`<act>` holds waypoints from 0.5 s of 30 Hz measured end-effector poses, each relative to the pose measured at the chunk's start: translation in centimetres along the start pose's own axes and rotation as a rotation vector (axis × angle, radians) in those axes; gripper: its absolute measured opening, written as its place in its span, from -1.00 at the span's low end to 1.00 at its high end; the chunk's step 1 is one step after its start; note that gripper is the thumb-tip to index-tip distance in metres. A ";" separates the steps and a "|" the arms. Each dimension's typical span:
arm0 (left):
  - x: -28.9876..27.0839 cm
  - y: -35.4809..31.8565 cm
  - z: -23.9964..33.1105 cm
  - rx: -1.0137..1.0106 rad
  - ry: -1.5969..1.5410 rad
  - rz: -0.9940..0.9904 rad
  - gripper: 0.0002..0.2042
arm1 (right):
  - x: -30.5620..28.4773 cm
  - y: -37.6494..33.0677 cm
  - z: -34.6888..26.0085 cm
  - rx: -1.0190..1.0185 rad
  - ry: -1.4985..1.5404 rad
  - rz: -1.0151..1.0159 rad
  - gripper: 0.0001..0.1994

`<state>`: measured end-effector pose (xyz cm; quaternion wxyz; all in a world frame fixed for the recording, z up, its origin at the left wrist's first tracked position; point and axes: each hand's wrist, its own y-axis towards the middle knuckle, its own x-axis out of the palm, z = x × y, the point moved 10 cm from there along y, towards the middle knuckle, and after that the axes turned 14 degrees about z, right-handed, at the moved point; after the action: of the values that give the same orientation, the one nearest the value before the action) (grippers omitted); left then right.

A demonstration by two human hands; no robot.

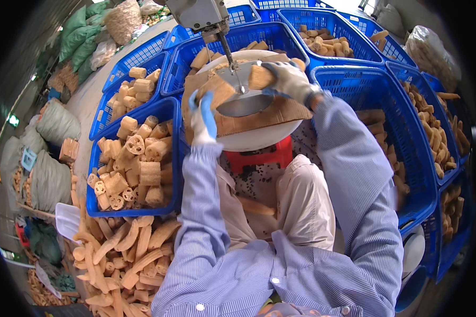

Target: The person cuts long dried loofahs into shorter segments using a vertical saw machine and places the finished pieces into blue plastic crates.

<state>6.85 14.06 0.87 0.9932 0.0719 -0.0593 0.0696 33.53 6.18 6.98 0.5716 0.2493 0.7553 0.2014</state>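
Note:
Both my hands wear white gloves with blue on them. My left hand is closed on a piece of dried loofah, left of the metal rod that comes down from a machine head. Right of the rod, my right hand grips another, shorter loofah piece. Below the two pieces is a round grey metal surface, framed by brown cardboard on a white round rim. The two loofah pieces are apart.
A blue basket of cut loofah pieces stands at my left, with more blue baskets behind and right. Long loofahs are heaped at lower left. A red stool-like base is between my knees. Sacks line the far left.

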 end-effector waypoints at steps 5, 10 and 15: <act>0.7 -12.8 2.1 0.025 -0.243 0.037 -0.39 | -13.9 -12.4 1.8 -0.089 -0.108 0.475 -0.13; 16.2 -22.7 -0.7 -0.133 -0.282 -0.567 -0.38 | -25.0 -22.5 -0.6 -0.044 -0.390 0.649 -0.08; 21.6 -34.9 6.1 -0.207 -0.402 -1.084 -0.21 | -28.3 -28.6 0.3 0.102 -0.637 0.641 -0.07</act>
<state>32.52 -18.30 4.90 0.8582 0.0065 -0.2078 -0.4694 35.91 -33.70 11.63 0.6713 0.5479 0.4354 0.2441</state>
